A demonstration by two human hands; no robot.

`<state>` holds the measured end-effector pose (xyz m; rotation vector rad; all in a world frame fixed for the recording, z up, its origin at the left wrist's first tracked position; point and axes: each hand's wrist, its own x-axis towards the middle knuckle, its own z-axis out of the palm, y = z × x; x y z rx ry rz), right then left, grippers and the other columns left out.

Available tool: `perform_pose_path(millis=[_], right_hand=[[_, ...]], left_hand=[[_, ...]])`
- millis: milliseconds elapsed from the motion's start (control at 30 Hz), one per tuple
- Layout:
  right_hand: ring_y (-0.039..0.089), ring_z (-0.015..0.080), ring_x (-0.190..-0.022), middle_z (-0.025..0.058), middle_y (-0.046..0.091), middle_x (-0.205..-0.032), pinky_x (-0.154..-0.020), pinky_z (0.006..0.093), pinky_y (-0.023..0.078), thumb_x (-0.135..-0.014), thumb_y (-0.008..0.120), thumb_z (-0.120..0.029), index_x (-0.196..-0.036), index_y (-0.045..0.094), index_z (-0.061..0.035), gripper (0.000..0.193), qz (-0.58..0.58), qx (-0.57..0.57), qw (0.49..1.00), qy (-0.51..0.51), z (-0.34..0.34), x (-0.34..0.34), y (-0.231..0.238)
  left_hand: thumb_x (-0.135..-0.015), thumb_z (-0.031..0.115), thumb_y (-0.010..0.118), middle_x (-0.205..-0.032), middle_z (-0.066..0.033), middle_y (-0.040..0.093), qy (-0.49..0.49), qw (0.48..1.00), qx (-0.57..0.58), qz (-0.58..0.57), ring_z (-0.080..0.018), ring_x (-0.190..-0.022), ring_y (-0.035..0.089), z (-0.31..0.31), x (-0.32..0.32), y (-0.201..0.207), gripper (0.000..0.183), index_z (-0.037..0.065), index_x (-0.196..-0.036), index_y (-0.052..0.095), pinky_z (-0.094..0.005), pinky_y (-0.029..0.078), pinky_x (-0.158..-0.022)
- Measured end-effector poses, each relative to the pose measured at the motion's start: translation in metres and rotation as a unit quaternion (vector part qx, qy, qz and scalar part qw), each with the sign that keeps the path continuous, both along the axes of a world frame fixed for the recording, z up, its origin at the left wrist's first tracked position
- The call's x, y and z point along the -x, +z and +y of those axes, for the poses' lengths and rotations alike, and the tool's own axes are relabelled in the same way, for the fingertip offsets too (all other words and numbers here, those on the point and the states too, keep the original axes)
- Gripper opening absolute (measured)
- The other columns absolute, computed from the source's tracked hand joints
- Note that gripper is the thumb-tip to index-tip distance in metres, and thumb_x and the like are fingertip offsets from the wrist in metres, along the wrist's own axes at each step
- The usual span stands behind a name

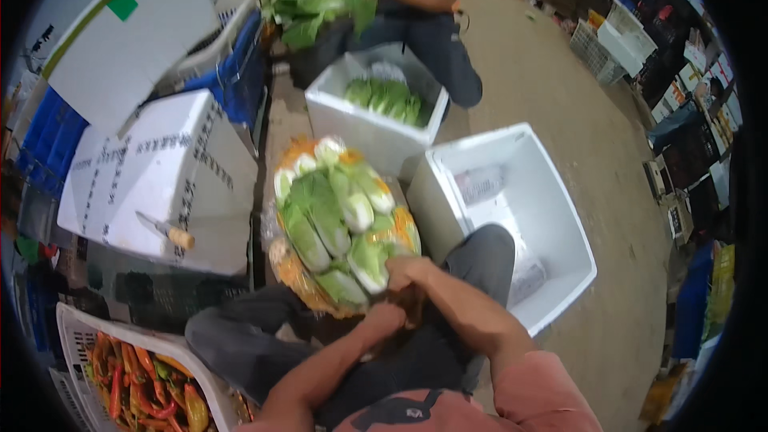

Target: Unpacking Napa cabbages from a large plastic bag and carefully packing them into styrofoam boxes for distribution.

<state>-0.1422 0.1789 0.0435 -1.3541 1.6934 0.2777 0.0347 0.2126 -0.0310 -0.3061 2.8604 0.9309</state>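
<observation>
My left hand [386,320] is closed low in front of my lap, below the near edge of a pile of Chinese cabbages. Just above and to its right, my right hand [406,272] is also closed, with its fingers curled down. A dark brown patch shows between the two hands; I cannot make out what they grip. The nearest Chinese cabbage [370,262] lies right beside my right hand, its pale base toward me. More green heads [316,212] are heaped behind it on an orange-printed plastic bag [408,228].
An empty white foam box [552,192] stands by my right knee. Another foam box [364,140] holds green vegetables before a seated co-worker [432,0] holding leafy greens. At left, a knife [172,232] lies on a closed foam box [144,176]; a white basket [144,324] holds peppers.
</observation>
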Motion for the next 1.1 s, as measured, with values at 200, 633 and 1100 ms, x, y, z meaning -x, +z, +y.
perform_pose_path(millis=[200, 633, 1100], right_hand=[[0.071, 0.0312, -0.095, 0.0175, 0.073, -0.101, -0.077, 0.0396, 0.057, -0.072, 0.071, -0.028, -0.100, 0.074, -0.0033, 0.037, -0.080, 0.041, 0.993, -0.082, 0.018, 0.081, -0.024], [0.061, 0.0469, -0.112, 0.0368, 0.061, -0.116, -0.099, 0.0430, 0.049, -0.069, 0.077, -0.028, -0.125, 0.036, 0.0160, 0.082, 0.042, 0.167, 0.819, -0.548, 0.022, -0.018, -0.003], [0.066, 0.0344, -0.099, 0.0187, 0.065, -0.109, -0.083, 0.0396, 0.057, -0.083, 0.069, -0.012, -0.109, 0.062, 0.0023, 0.030, 0.214, 0.646, 0.548, -0.487, 0.124, 0.151, 0.110]], left_hand=[[-0.090, 0.018, 0.056, -0.150, -0.0234, 0.040, -0.064, 0.987, -0.008, -0.146, -0.0378, -0.127, 0.051, -0.011, 0.006, -0.039, 0.070, 0.000, -0.152, 0.030, -0.0480, 0.050, -0.098], [-0.072, 0.019, 0.065, -0.079, -0.0216, 0.069, 0.298, 0.898, -0.313, -0.082, -0.0363, -0.076, 0.069, -0.061, 0.015, 0.013, 0.022, 0.002, -0.082, 0.074, -0.0423, 0.054, -0.072], [-0.087, 0.030, 0.071, -0.063, -0.0113, 0.062, 0.242, 0.943, -0.212, -0.085, -0.0160, -0.057, 0.057, -0.095, 0.004, 0.024, 0.038, -0.005, -0.075, 0.064, -0.0335, 0.047, -0.058]])
